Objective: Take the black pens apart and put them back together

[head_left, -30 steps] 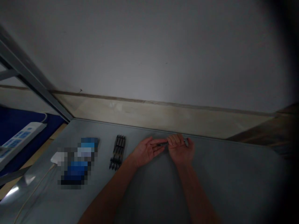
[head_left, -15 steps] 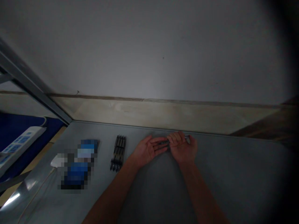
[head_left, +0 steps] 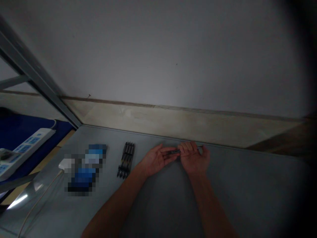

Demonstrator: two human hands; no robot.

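Note:
Both hands meet near the back of the grey tabletop (head_left: 158, 211), around one slim dark pen (head_left: 175, 151). My right hand (head_left: 194, 158) has its fingers wrapped round the pen's middle. A thin shiny end shows between its thumb and fingers. My left hand (head_left: 155, 160) is turned palm up, with the pen's other end held between its extended fingers. Left of that hand several dark pens (head_left: 126, 160) lie side by side in a row. Fingers hide much of the held pen.
A partly pixelated phone-like object (head_left: 86, 168) and a white charger (head_left: 66, 164) with a cable (head_left: 41, 201) lie on the left. A white power strip (head_left: 27, 150) sits beyond the table's left edge. A wall (head_left: 158, 122) borders the back; a metal post (head_left: 53, 97) stands at the back-left corner.
The camera view has shifted slightly, so the tabletop things at left appear a little further right. Both hands keep nearly the same hold on the pen.

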